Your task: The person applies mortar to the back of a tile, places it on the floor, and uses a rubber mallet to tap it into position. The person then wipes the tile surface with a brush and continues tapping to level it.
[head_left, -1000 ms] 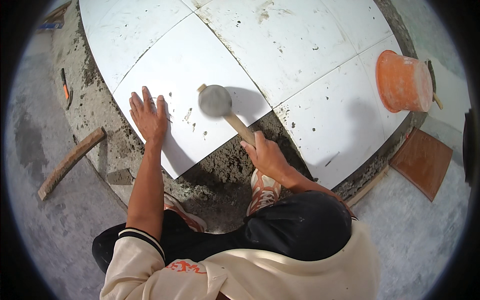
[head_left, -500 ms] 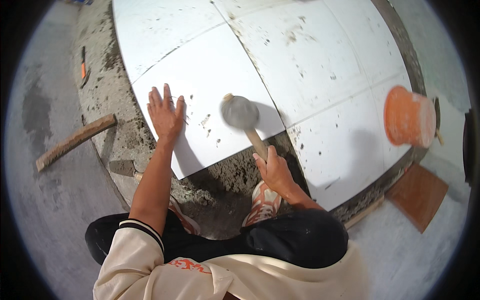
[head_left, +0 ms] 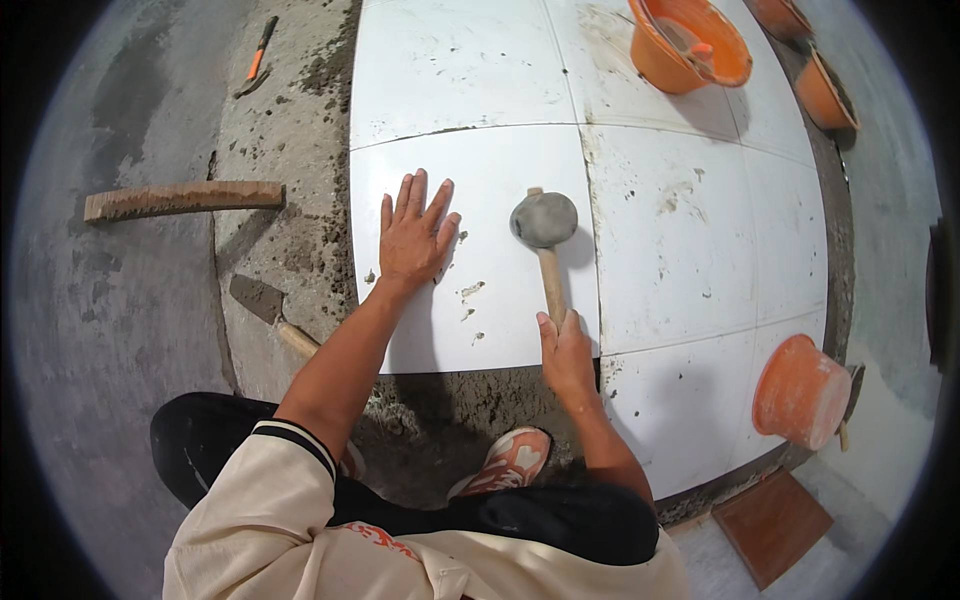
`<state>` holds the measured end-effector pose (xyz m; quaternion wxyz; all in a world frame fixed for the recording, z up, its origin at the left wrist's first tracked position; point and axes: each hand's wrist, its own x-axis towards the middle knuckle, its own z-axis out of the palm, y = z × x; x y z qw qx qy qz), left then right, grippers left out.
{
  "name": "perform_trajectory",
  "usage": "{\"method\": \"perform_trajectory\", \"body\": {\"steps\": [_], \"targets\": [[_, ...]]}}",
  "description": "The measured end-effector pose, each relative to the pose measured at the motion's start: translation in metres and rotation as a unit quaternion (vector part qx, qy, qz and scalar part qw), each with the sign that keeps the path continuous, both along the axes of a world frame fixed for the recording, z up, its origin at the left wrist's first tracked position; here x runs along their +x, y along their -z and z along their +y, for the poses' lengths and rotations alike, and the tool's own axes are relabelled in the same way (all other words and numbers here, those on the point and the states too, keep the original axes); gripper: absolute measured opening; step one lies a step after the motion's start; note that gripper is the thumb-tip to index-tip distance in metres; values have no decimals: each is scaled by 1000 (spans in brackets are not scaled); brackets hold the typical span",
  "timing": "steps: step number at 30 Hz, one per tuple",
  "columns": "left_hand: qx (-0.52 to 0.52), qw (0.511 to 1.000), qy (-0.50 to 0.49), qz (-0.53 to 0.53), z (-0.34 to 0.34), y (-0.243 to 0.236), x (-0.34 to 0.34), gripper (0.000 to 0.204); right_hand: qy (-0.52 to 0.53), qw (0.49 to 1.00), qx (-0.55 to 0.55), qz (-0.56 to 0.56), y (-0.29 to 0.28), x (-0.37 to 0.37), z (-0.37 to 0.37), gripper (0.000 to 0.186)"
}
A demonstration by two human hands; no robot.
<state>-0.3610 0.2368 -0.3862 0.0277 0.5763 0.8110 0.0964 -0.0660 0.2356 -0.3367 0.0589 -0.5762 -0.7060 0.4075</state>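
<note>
My left hand (head_left: 412,240) lies flat with fingers spread on a white floor tile (head_left: 520,330), near its left side. In my right hand (head_left: 568,358) is the wooden handle of a rubber mallet, closed round its lower end. The grey mallet head (head_left: 545,220) is over the right part of the same tile, its shadow falling just to the right. Whether the head touches the tile I cannot tell. Bits of mortar dot the tile between my hands. Along its near edge runs a bed of wet mortar (head_left: 470,400), in front of my shoes.
More white tiles (head_left: 680,240) adjoin at the far side and right. An orange bucket (head_left: 672,60) stands on them; another orange bucket (head_left: 790,390) lies tipped at right. On the left are a trowel (head_left: 262,300), a wood strip (head_left: 185,198) and an orange-handled hammer (head_left: 258,60). A brown tile (head_left: 772,528) lies near right.
My view has turned, bringing more orange buckets into sight at the far right. My left hand stays flat on the tile; the mallet is still in my right hand, its head now less blurred.
</note>
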Motion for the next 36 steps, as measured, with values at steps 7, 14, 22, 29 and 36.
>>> {"method": "perform_trajectory", "body": {"steps": [7,14,22,29,36], "targets": [[4,1000,10,-17,1,0,-9,59,15,990,68,125,-3,30,25,30],[-17,967,183,-177,-62,-34,81,77,-103,981,164,-2,14,46,92,27],[-118,952,197,-203,-100,-37,98,108,-283,912,293,41,-16,-41,135,29],[-95,952,212,-202,-99,-38,99,109,-361,859,350,-93,2,-65,176,27],[-93,951,205,-214,-101,-32,100,102,-314,884,339,73,7,-56,180,20]]}}
